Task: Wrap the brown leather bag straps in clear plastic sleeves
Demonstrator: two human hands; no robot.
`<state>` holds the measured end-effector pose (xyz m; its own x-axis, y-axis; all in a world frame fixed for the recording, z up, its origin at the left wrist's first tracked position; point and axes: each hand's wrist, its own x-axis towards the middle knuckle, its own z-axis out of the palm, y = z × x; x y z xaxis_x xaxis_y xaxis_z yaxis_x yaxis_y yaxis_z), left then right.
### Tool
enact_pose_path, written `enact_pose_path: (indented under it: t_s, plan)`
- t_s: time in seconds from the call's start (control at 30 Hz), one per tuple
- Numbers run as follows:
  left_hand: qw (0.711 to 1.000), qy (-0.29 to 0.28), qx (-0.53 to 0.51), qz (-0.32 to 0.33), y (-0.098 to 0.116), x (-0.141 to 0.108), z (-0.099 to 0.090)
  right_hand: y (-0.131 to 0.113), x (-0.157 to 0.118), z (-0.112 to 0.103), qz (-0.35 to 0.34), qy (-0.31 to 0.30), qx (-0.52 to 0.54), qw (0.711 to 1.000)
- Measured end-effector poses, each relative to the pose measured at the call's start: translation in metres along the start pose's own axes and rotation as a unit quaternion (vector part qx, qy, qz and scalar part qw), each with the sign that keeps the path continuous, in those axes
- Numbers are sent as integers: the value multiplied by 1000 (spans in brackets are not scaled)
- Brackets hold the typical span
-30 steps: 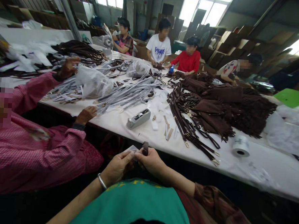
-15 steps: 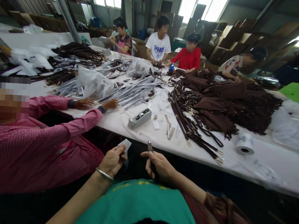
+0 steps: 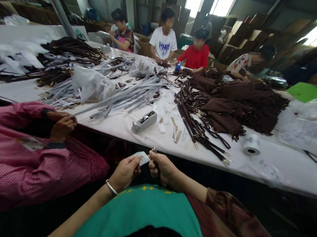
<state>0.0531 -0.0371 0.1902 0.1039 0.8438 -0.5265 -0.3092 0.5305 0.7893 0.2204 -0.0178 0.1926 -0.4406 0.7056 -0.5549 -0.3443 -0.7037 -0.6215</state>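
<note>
In front of my green apron (image 3: 142,214), my left hand (image 3: 125,172) pinches a small translucent white sheet (image 3: 143,157), perhaps a plastic sleeve. Its free corner points at my right hand (image 3: 162,167), which is closed around the end of a brown strap. Only a little metal fitting (image 3: 153,150) of that strap sticks out above the fingers; the rest is covered by the hand. Both hands are held close together, just off the table's near edge. The nearest thing on the table is a grey tape dispenser (image 3: 144,122).
Brown straps with gold clasps (image 3: 197,135) lie beside a heap of brown bags (image 3: 229,97) on the white table (image 3: 114,130). A white roll (image 3: 251,144) stands at right. Grey-wrapped straps (image 3: 127,95) spread leftward. A co-worker in a pink sleeve (image 3: 37,168) sits close left; others work opposite.
My hands have come closer together, bringing the white sheet up against the strap end. The pink-sleeved co-worker has drawn both hands back toward the table edge. The view has shifted slightly.
</note>
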Motion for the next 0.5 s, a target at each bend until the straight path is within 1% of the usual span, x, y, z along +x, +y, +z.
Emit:
enact_pose_path:
  t_s: [0.07, 0.13, 0.2, 0.23, 0.27, 0.3, 0.33, 0.37, 0.4, 0.43, 0.47, 0.5]
  plan:
    - [999, -27, 35, 4, -7, 1, 0, 1, 3, 1, -28, 22, -22, 999]
    - [998, -52, 35, -12, -11, 2, -3, -1, 3, 2, -70, 42, -52, 995]
    - [994, -82, 62, -43, -4, 0, -6, -3, 2, 3, -94, 57, -68, 992]
    - [988, -97, 110, -50, 6, -3, -7, -5, 1, 3, -100, 64, -67, 991]
    - [978, -110, 176, -39, 19, -10, -7, -6, 1, 3, -103, 70, -60, 990]
    - [962, -124, 242, -9, 37, -19, -5, -8, 0, 2, -106, 76, -48, 990]
    - [942, -139, 303, 35, 58, -32, -3, -9, 0, 2, -108, 82, -37, 990]
    - [928, -159, 327, 86, 79, -47, -1, -9, 0, 1, -110, 87, -27, 990]
    - [920, -191, 319, 122, 100, -63, 2, -10, 0, 0, -110, 92, -21, 989]
    - [917, -220, 301, 140, 117, -80, 4, -11, 0, 0, -110, 97, -17, 989]
    - [914, -254, 288, 129, 130, -96, 6, -12, 0, 1, -111, 101, -16, 989]
    - [908, -290, 280, 111, 138, -111, 7, -13, 0, 2, -112, 104, -15, 988]
